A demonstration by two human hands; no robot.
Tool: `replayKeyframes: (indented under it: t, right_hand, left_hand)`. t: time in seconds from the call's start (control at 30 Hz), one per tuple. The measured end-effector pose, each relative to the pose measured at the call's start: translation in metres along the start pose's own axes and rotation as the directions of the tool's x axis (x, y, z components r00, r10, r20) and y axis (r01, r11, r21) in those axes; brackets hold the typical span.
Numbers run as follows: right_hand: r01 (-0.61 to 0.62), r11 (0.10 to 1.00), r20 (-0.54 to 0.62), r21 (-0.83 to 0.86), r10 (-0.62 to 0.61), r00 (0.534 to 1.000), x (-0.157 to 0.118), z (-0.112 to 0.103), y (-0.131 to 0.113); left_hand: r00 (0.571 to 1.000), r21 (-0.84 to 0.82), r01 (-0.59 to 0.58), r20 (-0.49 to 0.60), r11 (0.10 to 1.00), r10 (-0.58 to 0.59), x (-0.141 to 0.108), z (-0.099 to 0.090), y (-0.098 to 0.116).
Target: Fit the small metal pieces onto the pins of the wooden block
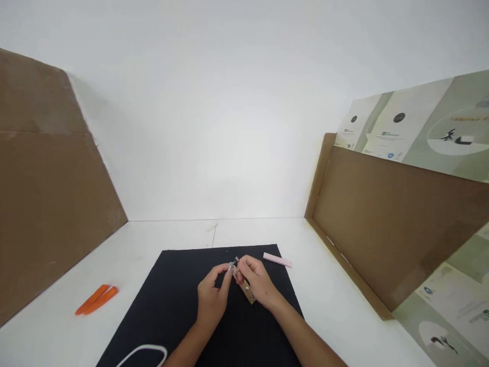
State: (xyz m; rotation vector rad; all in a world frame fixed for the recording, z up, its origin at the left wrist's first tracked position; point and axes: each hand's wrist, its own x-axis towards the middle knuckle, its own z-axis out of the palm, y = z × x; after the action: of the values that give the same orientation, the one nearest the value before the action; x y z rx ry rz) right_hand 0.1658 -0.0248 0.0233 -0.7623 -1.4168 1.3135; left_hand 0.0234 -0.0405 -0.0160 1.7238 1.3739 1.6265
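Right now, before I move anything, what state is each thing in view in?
Left hand: raised, fingertips at small silver piece
Right hand: gripping brown strip
Brown strip: lifted, tilted, metal fittings showing
Pink bar: lying across black mat's far edge
Orange plastic strips: side by side, off the mat
White cord: curved, lying on the mat

Tally: my left hand and right hand, two; one narrow brown strip with metal screws; two orange plastic pry sticks; one flat pink bar; one black fabric mat; one white cord loop; two brown cardboard panels
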Motion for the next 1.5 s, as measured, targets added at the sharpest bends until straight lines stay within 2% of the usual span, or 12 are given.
replayKeyframes:
  t: [0.13,0.23,0.53,0.77,0.87,1.0,1.3,1.4,1.5]
  right_hand:
    - [0.011,0.998,0.043,-0.056,-0.009,0.999,-0.004,0.003,-0.004]
    - [0.003,0.995,0.07,-0.097,0.004,0.998,-0.008,0.002,-0.001]
    - [0.109,0.968,0.121,-0.227,-0.083,0.989,-0.01,0.002,0.003]
    - [0.05,0.979,-0.033,-0.196,-0.057,0.998,-0.007,0.002,0.003]
    - [0.057,0.981,-0.052,-0.185,-0.068,0.996,-0.006,0.001,0.004]
    - [0.049,0.98,-0.031,-0.193,-0.057,0.998,-0.006,0.003,0.003]
    - [0.113,0.971,0.11,-0.209,-0.091,0.99,-0.013,0.007,-0.003]
    - [0.124,0.968,0.101,-0.218,-0.104,0.989,-0.012,0.008,-0.002]
    - [0.108,0.973,0.038,-0.203,-0.102,0.994,-0.01,0.009,0.0]
  left_hand:
    - [0.994,-0.153,0.101,0.067,0.983,-0.092,-0.003,0.002,0.003]
    - [0.99,-0.187,0.122,0.09,0.975,-0.106,-0.004,0.004,0.006]
    - [0.991,-0.183,0.11,0.097,0.977,-0.093,-0.004,0.003,0.005]
    - [0.995,-0.149,0.055,0.092,0.987,-0.042,-0.004,0.001,0.008]
    - [0.995,-0.149,0.042,0.101,0.988,-0.027,-0.004,0.001,0.008]
    - [0.997,-0.142,0.044,0.076,0.989,-0.033,-0.004,0.0,0.008]
    - [0.996,-0.147,0.077,0.064,0.986,-0.069,-0.005,0.0,0.005]
    - [0.996,-0.152,0.075,0.058,0.986,-0.067,-0.005,0.0,0.006]
    - [0.996,-0.152,0.076,0.053,0.985,-0.068,-0.005,0.0,0.008]
